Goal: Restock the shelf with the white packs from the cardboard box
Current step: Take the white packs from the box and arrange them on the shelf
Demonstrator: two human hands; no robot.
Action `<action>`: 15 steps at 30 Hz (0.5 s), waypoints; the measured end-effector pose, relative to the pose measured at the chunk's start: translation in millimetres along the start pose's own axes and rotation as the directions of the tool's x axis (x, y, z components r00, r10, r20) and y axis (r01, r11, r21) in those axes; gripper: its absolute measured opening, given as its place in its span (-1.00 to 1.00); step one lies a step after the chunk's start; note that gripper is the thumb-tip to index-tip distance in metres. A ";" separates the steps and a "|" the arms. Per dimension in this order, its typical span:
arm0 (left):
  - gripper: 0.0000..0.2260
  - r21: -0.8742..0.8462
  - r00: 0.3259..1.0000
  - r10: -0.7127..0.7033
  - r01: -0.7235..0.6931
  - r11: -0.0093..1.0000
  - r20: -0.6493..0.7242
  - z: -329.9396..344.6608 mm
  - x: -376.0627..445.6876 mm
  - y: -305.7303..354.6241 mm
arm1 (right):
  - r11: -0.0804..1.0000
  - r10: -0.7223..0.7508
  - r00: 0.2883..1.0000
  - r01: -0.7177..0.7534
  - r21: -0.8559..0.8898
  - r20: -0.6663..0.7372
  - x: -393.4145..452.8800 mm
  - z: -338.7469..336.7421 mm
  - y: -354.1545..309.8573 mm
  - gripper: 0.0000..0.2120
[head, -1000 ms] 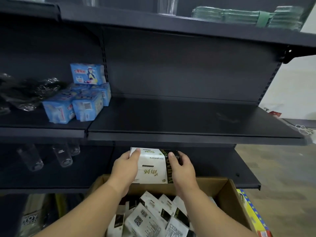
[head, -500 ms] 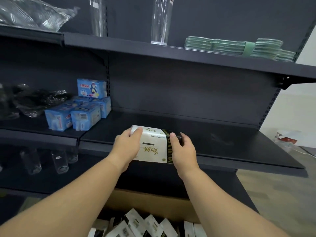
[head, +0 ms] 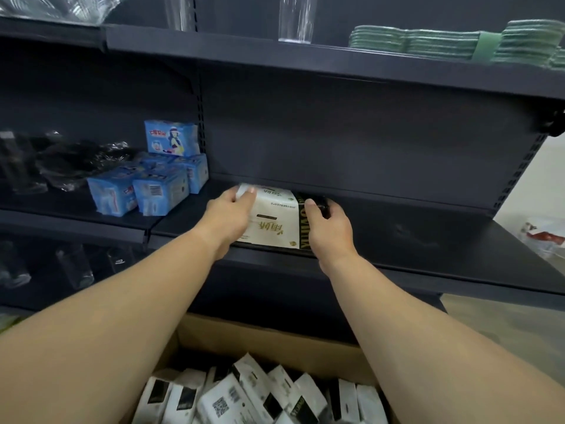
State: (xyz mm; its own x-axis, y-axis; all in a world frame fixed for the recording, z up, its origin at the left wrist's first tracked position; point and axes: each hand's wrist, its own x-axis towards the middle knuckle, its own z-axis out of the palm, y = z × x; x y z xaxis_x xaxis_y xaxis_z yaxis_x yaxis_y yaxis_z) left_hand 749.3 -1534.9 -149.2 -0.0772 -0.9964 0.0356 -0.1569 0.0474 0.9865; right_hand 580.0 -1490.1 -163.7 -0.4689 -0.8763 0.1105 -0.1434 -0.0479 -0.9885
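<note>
Dark metal shelving (head: 382,148) fills the view, with a pale wall and a strip of floor seen past its right edge. On the middle shelf (head: 428,240), a white pack (head: 272,218) with a black end band is laid flat near the front edge, left of the shelf's middle. It is held at both ends. The left hand (head: 227,214) is curled over the pack's left end, fingertips on its far left corner. The right hand (head: 328,229) is wrapped round the black right end, thumb on top and the other fingers bent round the far side. Whether the pack's underside fully rests on the shelf cannot be told.

On the neighbouring shelf bay to the left, blue packs (head: 149,185) are grouped by its right edge, one stood upright behind the rest. Crumpled clear and black plastic bags (head: 70,163) are seen further left. On the top shelf, two clear glass tumblers (head: 295,18) are stood near the front edge and stacked green cloths (head: 443,42) are laid toward the right end. Blurred glass items (head: 73,264) are seen on the lower left shelf.

Below the shelf's front edge, an open cardboard box (head: 275,335) is seen, with many more white packs (head: 250,396) packed loosely inside, some showing barcodes and black bands. Both forearms are stretched over the box.
</note>
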 end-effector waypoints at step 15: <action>-0.73 -0.043 0.997 -0.075 0.074 0.996 -0.022 -34.6 111.8 -35.7 | 0.995 0.060 0.997 -0.063 -0.071 -0.053 80.0 99.2 22.6 -0.73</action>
State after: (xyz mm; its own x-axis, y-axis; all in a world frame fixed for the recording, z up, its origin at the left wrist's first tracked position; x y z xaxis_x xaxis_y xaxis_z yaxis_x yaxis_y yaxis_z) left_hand 780.3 -1650.4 -175.0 -0.0433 -0.9985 -0.0349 -0.1193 -0.0295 0.9924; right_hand 625.6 -1608.8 -187.4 -0.5222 -0.8510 0.0567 -0.1748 0.0417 -0.9837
